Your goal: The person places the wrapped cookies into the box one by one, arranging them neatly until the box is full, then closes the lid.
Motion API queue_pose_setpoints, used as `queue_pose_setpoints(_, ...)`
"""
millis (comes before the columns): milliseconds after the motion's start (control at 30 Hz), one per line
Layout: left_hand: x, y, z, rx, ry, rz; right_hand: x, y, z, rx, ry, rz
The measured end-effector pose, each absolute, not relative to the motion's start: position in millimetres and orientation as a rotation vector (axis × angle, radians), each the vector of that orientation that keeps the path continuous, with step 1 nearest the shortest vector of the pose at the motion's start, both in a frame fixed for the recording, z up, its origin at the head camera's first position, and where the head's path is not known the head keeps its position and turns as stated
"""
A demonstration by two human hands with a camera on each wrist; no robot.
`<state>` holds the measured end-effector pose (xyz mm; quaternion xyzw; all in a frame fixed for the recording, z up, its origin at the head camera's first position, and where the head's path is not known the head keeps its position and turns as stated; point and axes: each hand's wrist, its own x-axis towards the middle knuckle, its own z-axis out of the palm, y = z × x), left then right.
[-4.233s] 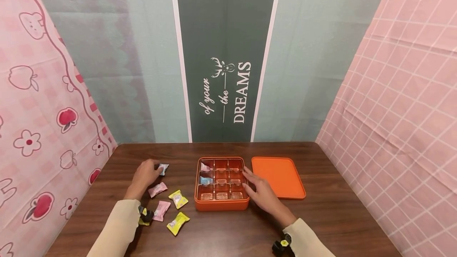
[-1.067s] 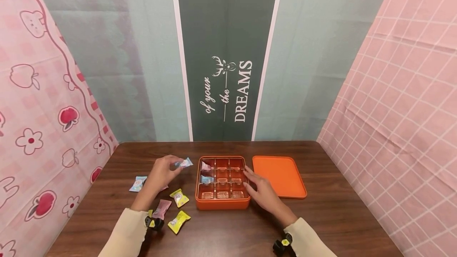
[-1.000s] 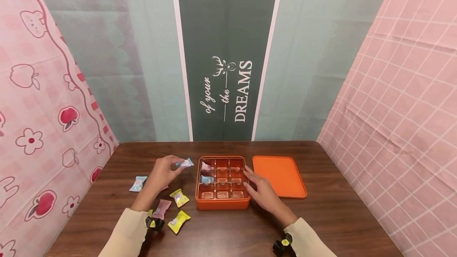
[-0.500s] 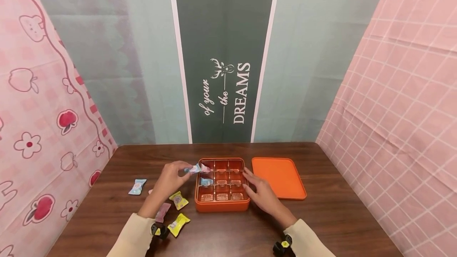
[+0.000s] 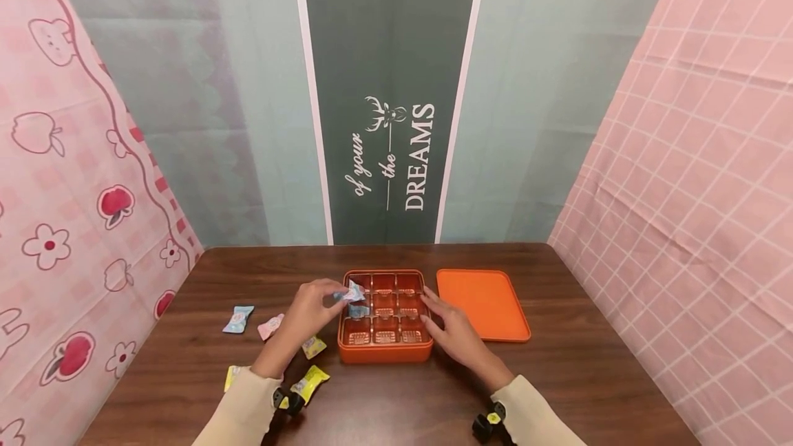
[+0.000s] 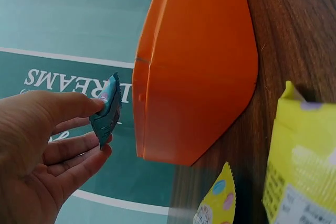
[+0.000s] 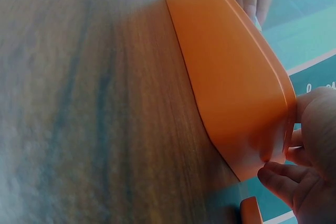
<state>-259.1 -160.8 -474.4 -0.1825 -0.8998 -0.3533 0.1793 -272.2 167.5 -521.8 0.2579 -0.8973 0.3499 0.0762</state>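
Note:
My left hand [image 5: 310,310] pinches a blue wrapped candy [image 5: 354,292] between thumb and fingers, over the left side of an orange divided box [image 5: 385,354]. In the left wrist view the candy [image 6: 107,111] is seen edge-on, apart from the box wall [image 6: 199,61]. Another blue candy [image 5: 358,311] lies in the middle-left compartment. The held candy covers the back-left compartment. My right hand [image 5: 455,333] rests its extended fingers and thumb against the box's right side; the right wrist view shows its fingertips [image 7: 275,179] touching the wall.
An orange lid [image 5: 483,305] lies right of the box. Left of it are a blue candy [image 5: 238,319], a pink candy [image 5: 270,326] and yellow candies [image 5: 311,384], partly behind the left arm. Fabric backdrops border the wooden table [image 5: 396,405] at back and sides.
My left hand picked up the blue candy at the table's left, then carried it rightward until it came over the box's left compartments. The right hand stayed at the box's right side.

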Motion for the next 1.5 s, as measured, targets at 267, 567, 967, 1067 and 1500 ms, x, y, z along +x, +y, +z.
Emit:
queue_pose_setpoints(267,-257,-153,-473,-0.569,-2.493,-1.03,-273,166,-520,0.797,-2.672,1.02)
queue_pose_setpoints(567,-256,-143,-476,-0.607,-2.507,-0.992,-273,164,-522,0.805,-2.681,1.025)
queue_pose_setpoints(967,-260,-133,-482,-0.705,-2.477,-0.985,-272,164,-523,0.785,-2.684,1.041)
queue_pose_setpoints(1067,-261,-130,-484,-0.703,-2.491,-1.001,-272,166,-525,0.777,-2.687,1.042)
queue_pose_setpoints(1500,-270,-112,-486,-0.799,-2.477,-0.961,-274,168,-523,0.784,-2.674,1.027)
